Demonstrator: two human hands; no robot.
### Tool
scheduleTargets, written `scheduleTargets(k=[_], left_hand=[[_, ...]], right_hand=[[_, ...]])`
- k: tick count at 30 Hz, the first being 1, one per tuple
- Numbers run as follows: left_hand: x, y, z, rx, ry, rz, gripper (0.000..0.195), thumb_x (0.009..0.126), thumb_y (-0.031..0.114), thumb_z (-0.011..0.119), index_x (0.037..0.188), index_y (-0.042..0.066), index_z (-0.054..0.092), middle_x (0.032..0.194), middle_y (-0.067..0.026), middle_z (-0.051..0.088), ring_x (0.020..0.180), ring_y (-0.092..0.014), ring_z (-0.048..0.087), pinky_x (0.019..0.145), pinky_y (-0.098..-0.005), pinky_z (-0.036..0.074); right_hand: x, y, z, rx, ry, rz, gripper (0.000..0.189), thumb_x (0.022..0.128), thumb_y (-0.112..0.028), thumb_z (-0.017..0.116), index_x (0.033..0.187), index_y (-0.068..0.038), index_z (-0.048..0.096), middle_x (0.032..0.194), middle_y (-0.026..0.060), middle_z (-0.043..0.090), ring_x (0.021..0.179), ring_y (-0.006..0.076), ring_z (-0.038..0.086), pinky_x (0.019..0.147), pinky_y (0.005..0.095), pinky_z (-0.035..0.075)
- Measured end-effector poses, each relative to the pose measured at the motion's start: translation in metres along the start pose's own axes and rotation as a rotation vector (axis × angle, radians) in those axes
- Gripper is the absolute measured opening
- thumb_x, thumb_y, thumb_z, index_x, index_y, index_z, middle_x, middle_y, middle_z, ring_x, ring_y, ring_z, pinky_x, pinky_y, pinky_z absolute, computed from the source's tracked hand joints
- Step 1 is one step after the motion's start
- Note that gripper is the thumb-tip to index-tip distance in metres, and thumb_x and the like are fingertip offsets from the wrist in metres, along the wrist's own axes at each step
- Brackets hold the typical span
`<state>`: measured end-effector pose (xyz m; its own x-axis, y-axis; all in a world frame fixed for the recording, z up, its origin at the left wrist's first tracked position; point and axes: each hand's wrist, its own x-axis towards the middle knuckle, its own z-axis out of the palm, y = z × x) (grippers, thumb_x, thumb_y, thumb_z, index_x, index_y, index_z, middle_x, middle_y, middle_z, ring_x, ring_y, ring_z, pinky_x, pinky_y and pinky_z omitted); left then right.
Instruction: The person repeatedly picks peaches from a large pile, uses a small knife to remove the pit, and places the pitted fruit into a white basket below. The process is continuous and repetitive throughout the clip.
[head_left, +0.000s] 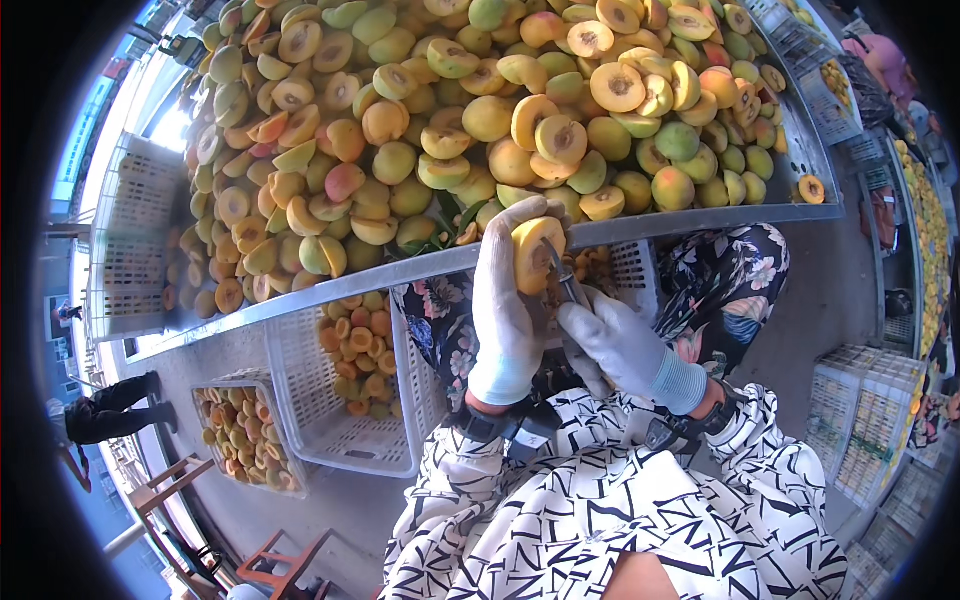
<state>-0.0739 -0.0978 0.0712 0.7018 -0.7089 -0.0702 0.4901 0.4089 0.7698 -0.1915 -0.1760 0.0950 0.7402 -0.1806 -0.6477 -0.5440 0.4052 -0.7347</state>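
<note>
Just over the near edge of a metal table (420, 264), my gloved left hand (510, 300) holds a halved yellow peach or similar stone fruit (534, 253), its cut face turned toward my right. My gloved right hand (619, 341) grips a slim metal tool (568, 281). The tool's tip touches the cut face; whether the stone is still inside cannot be told. Beyond both hands, a large pile of whole and halved fruit (487, 118) covers much of the table. A few green leaves (448, 217) lie by the table's edge, left of the fruit I hold.
Under the table edge stand a white plastic crate (341, 446) partly filled with halves and another crate (634, 277) between my knees. A full crate (300, 491) sits on the floor at left, near wooden stools (281, 566). Stacked crates (862, 375) stand at right. A person (112, 409) is at far left.
</note>
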Motion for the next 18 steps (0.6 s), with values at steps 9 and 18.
scheduleTargets(k=[9,18], left_hand=[[-0.002,-0.013,0.005,-0.427,0.063,-0.141,0.04,0.107,0.04,0.039,0.11,0.003,0.056,0.105,-0.0154,0.063,0.094,-0.03,0.06,0.083,-0.0396,0.05],[0.0,-0.014,0.0,-0.424,0.128,-0.237,0.045,0.109,0.042,0.034,0.105,0.003,0.056,0.096,-0.0189,0.067,0.084,-0.03,0.065,0.078,-0.0399,0.056]], right_hand=[[0.003,0.028,0.003,-0.448,0.124,-0.491,0.056,0.101,-0.038,0.054,0.135,0.005,0.042,0.082,0.0246,0.064,0.075,0.0341,0.068,0.07,0.0422,0.051],[-0.008,0.008,-0.003,-0.259,-0.066,-0.19,0.049,0.101,-0.036,0.053,0.129,0.004,0.046,0.07,0.0076,0.061,0.058,0.0245,0.061,0.06,0.0392,0.05]])
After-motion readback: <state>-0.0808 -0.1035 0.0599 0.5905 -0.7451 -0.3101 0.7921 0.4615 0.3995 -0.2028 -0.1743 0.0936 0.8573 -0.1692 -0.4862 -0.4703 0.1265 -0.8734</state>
